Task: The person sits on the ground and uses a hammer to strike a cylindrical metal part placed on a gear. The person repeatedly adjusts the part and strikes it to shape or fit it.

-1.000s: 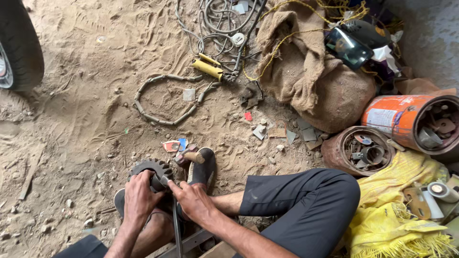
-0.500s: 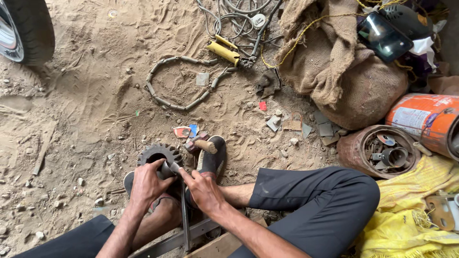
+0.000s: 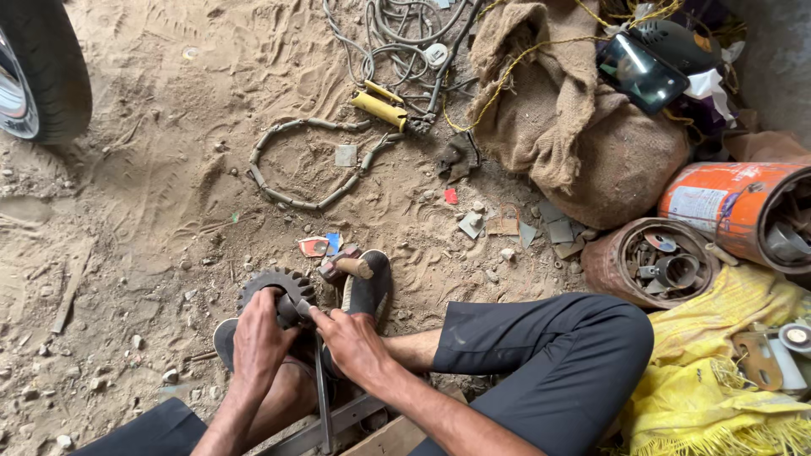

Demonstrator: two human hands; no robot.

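Observation:
A dark toothed gear [image 3: 272, 285] rests near the bottom centre, on sandy ground between my feet. My left hand [image 3: 258, 329] wraps over its near side and grips it. My right hand [image 3: 353, 342] sits just to the right, fingers closed around the small metal part at the gear's hub [image 3: 296, 309]. A thin metal rod [image 3: 322, 397] runs down from there toward me. Just beyond the gear lies a hammer [image 3: 348, 267] with a wooden handle, next to my black sandal [image 3: 369, 285].
A vehicle tyre [image 3: 38, 72] stands at the top left. A loop of chain [image 3: 296, 160], yellow-handled pliers [image 3: 378, 105] and cables lie ahead. A burlap sack [image 3: 583, 127], a rusty tin of parts [image 3: 655, 263], an orange can [image 3: 735, 207] and yellow cloth [image 3: 726, 371] crowd the right.
The view has shifted, so the gear and my hands sit slightly higher and further right in frame. Both hands stay on the gear, with the fingers moving a little at the hub.

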